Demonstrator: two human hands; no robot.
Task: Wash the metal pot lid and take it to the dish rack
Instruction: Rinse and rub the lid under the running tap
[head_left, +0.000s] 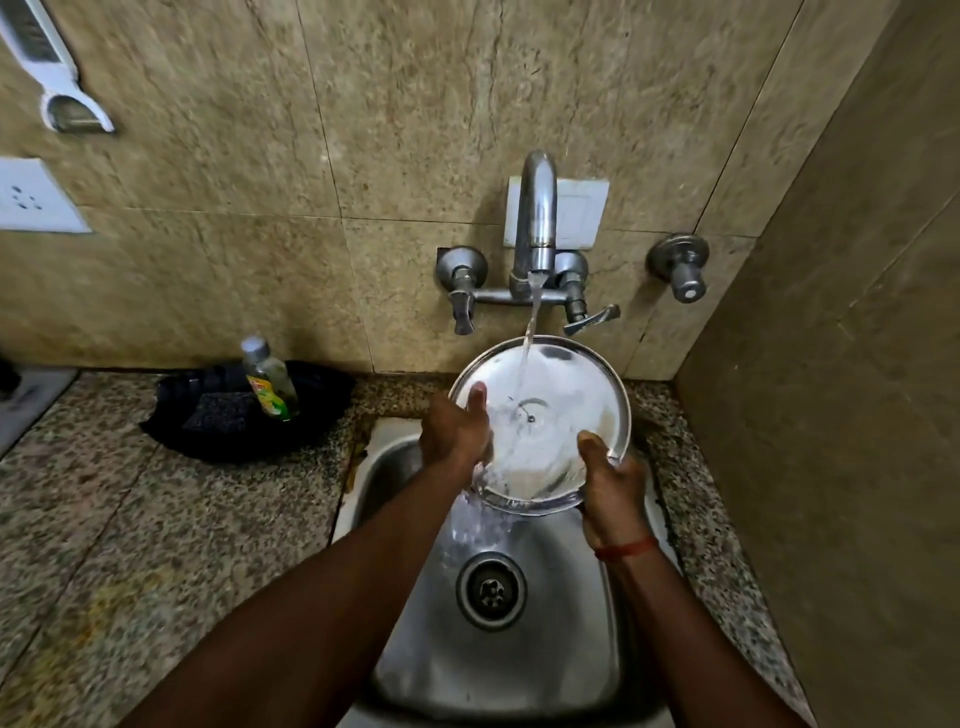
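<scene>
A round shiny metal pot lid (566, 395) is held tilted over the steel sink (410, 649), its inner face toward me. Water runs from the tap (537, 218) onto the lid and spills off its lower left edge into the basin. My left hand (454, 431) grips the lid's left rim, thumb on the inner face. My right hand (610, 488) grips the lower right rim, thumb over the edge. A red thread circles my right wrist.
A black tray (208, 421) with a dark scrub pad and a dish-soap bottle (270, 379) sits on the granite counter left of the sink. Tap handles and a separate valve (680, 265) stick out from the tiled wall. A side wall closes in on the right.
</scene>
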